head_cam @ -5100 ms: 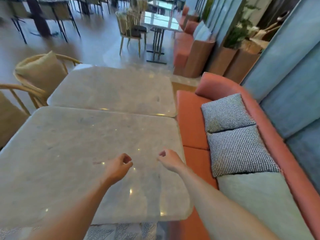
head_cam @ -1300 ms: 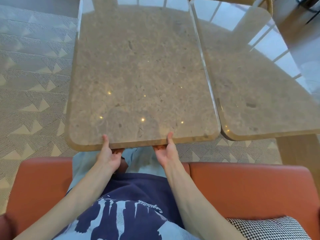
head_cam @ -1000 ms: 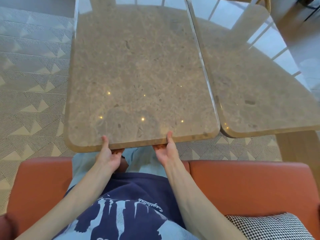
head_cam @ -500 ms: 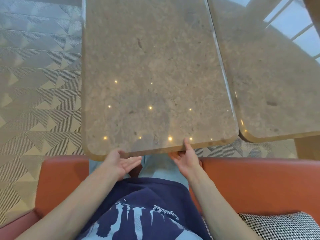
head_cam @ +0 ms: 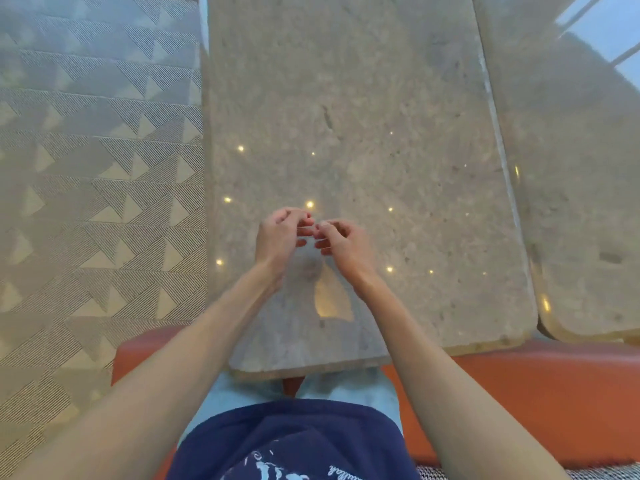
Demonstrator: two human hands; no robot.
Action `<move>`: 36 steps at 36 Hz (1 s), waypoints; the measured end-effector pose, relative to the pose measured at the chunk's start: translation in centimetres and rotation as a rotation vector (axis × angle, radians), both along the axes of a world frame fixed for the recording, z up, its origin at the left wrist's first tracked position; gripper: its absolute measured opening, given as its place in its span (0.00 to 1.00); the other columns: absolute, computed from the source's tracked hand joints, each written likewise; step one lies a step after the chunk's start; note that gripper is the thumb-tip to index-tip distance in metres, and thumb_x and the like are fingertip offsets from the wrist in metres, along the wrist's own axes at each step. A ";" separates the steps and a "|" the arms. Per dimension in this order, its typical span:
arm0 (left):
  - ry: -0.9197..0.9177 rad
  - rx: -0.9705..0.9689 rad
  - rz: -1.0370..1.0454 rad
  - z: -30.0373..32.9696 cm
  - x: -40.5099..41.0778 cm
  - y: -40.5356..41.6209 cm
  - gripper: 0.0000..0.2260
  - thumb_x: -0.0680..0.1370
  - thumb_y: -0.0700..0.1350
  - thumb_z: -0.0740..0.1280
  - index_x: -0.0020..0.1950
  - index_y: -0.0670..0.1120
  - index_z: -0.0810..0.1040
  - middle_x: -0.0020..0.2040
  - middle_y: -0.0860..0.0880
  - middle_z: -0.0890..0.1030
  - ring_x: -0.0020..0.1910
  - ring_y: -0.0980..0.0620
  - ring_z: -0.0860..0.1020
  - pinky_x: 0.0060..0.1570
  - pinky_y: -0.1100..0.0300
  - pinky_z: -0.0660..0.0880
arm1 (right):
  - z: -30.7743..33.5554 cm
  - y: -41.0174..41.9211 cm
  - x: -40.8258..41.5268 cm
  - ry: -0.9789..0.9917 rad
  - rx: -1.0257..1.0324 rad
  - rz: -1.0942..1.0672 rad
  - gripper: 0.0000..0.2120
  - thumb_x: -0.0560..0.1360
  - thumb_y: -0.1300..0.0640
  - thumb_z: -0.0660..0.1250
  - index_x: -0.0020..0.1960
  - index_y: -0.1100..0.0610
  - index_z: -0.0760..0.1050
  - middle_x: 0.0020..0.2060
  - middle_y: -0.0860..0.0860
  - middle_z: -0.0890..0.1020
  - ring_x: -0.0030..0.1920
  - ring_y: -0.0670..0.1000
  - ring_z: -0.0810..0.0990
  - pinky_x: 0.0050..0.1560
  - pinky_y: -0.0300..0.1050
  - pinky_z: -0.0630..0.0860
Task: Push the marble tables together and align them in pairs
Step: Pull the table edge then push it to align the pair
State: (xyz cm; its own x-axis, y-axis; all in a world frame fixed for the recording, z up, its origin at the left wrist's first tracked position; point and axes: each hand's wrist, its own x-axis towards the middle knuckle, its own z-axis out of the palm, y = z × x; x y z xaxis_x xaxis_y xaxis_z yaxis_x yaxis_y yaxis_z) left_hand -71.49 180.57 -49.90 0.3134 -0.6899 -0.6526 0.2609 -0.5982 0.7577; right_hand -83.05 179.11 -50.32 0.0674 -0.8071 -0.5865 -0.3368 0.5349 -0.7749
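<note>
Over the near marble table point(head_cam: 363, 116), both hands have let go: left hand point(head_cam: 277, 237), right hand point(head_cam: 343, 244) loosely curled, empty; neighbouring table point(head_cam: 571, 168) at three o'clock looks paired.

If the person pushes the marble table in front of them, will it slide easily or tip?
The marble table is a thick stone slab, so probably heavy and stiff. Its base is hidden, so tipping is unclear. The patterned carpet may resist sliding.
</note>
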 end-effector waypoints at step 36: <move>-0.179 -0.466 0.312 10.3 70.6 -12.0 0.14 0.76 0.49 0.60 0.50 0.43 0.81 0.44 0.42 0.84 0.43 0.46 0.83 0.46 0.49 0.80 | 10.5 -18.7 67.5 -0.267 -0.256 0.203 0.12 0.81 0.59 0.62 0.58 0.62 0.80 0.51 0.55 0.85 0.54 0.56 0.84 0.55 0.51 0.81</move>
State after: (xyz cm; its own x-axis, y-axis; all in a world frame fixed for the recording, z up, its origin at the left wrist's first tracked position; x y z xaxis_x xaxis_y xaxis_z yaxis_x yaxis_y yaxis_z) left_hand -0.93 168.55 -39.57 0.6252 -0.7485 -0.2212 0.2149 -0.1073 0.9707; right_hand -15.57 160.40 -39.85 0.3624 -0.8793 -0.3089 -0.1852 0.2569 -0.9485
